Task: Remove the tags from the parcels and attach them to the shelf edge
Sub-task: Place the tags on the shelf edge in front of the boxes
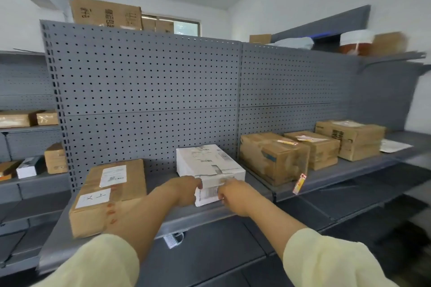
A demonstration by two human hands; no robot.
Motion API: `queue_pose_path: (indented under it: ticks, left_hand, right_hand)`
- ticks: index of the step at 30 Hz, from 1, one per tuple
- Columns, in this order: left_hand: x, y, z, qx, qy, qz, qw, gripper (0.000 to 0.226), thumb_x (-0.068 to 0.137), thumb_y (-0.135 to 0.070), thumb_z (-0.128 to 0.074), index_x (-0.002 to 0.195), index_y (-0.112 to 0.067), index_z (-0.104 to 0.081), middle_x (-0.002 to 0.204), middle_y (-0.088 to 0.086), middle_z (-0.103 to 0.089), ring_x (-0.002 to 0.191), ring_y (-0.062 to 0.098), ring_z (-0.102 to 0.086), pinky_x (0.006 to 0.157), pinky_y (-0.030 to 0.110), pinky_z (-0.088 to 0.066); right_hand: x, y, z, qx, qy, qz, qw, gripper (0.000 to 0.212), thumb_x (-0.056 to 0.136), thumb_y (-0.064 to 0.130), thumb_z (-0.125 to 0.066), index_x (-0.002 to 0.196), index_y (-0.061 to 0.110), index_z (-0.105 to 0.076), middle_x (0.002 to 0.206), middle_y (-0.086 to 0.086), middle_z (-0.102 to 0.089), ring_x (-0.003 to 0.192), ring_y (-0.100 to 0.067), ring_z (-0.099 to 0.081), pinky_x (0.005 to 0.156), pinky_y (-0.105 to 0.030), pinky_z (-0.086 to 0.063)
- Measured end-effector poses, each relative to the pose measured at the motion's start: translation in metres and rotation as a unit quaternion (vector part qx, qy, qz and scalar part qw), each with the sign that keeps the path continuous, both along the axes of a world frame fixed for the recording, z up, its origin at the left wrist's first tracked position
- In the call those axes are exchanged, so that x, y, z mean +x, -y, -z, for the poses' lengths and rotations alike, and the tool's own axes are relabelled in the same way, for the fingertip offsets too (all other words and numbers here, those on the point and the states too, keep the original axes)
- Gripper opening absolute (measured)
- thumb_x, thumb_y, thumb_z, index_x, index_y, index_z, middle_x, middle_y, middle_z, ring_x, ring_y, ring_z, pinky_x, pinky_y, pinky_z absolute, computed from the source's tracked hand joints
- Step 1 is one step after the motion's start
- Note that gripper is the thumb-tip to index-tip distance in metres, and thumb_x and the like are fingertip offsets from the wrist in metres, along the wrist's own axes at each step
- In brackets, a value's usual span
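Observation:
A white parcel [207,163] sits on the grey shelf, its front face at the shelf edge [210,214]. A white barcode tag [208,193] lies on that front face. My left hand [186,190] pinches the tag's left side and my right hand [235,194] pinches its right side. A brown parcel [109,193] with two white labels lies to the left. One barcode tag [173,239] hangs under the shelf edge below my left arm. A red and yellow tag [299,183] hangs at the shelf edge by the brown parcel [272,157] on the right.
Two more brown parcels [314,147] [352,138] and a flat white envelope [394,145] line the right shelf. A perforated grey back panel [151,91] rises behind. Small boxes [54,158] fill the left rack, and cartons [105,13] sit on top.

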State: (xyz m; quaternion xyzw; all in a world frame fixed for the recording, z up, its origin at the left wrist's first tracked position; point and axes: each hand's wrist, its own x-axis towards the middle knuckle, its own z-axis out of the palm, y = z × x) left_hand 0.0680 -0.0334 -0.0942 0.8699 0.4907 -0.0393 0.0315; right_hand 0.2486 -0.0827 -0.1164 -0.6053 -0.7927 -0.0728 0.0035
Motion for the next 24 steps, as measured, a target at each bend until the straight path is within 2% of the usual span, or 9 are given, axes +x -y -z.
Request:
queue_pose_path:
  ticks: [3,7,10,13,18,21,24]
  left_hand:
    - [0.058,0.0,0.004,0.014,-0.02,0.035,0.999,0.05,0.093,-0.015,-0.047,0.142,-0.021,-0.042,0.142,0.007,-0.049,0.128,0.028,-0.049,0.104,0.038,-0.042]
    - [0.137,-0.005,0.005,0.009,-0.035,0.069,0.997,0.048,0.094,-0.016,-0.047,0.141,-0.018,-0.043,0.142,0.009,-0.049,0.127,0.029,-0.05,0.103,0.039,-0.042]
    - [0.194,-0.007,0.002,0.014,-0.051,0.092,0.994,0.037,0.093,-0.016,-0.046,0.13,-0.011,-0.047,0.136,0.013,-0.051,0.122,0.031,-0.051,0.097,0.038,-0.042]
    - [0.241,-0.009,0.002,0.019,-0.052,0.102,0.993,0.04,0.094,-0.016,-0.045,0.133,-0.012,-0.045,0.137,0.012,-0.05,0.124,0.031,-0.049,0.098,0.037,-0.041]
    - [0.294,-0.02,0.014,-0.004,-0.041,0.109,0.993,0.037,0.09,-0.016,-0.05,0.127,-0.016,-0.049,0.129,0.009,-0.057,0.112,0.028,-0.056,0.089,0.036,-0.046]
    - [0.318,-0.029,0.02,-0.012,-0.037,0.116,0.992,0.039,0.09,-0.012,-0.048,0.129,-0.016,-0.048,0.123,0.012,-0.057,0.099,0.027,-0.054,0.078,0.032,-0.042]
    - [0.336,-0.045,0.023,-0.013,-0.04,0.127,0.991,0.043,0.091,-0.012,-0.048,0.134,-0.017,-0.046,0.124,0.012,-0.056,0.106,0.029,-0.056,0.079,0.033,-0.043]
  right_hand:
    - [0.053,0.01,0.0,-0.01,0.003,0.023,1.0,0.024,0.093,0.01,-0.046,0.114,0.011,-0.058,0.116,-0.016,-0.058,0.111,-0.032,-0.048,0.088,-0.04,-0.043]
    - [0.129,0.027,-0.007,-0.027,0.025,0.066,0.997,0.028,0.096,0.011,-0.044,0.123,0.008,-0.053,0.122,-0.019,-0.053,0.109,-0.034,-0.05,0.089,-0.042,-0.044]
    - [0.184,0.032,-0.011,-0.034,0.021,0.098,0.994,0.029,0.095,0.012,-0.046,0.123,0.01,-0.053,0.124,-0.018,-0.051,0.108,-0.034,-0.052,0.091,-0.042,-0.046]
    - [0.232,0.034,-0.012,-0.036,0.017,0.124,0.992,0.028,0.094,0.013,-0.047,0.121,0.009,-0.054,0.125,-0.018,-0.052,0.109,-0.034,-0.051,0.09,-0.041,-0.047]
    - [0.287,0.032,-0.001,-0.04,-0.008,0.165,0.985,0.027,0.092,0.012,-0.049,0.118,0.012,-0.058,0.121,-0.017,-0.054,0.101,-0.032,-0.056,0.087,-0.041,-0.049]
    - [0.308,0.026,0.006,-0.051,-0.004,0.174,0.983,0.027,0.093,0.012,-0.049,0.119,0.012,-0.057,0.122,-0.016,-0.053,0.103,-0.031,-0.054,0.085,-0.04,-0.046]
    - [0.322,0.012,0.008,-0.077,0.015,0.186,0.979,0.027,0.094,0.012,-0.049,0.119,0.013,-0.057,0.121,-0.016,-0.053,0.103,-0.032,-0.054,0.084,-0.04,-0.047]
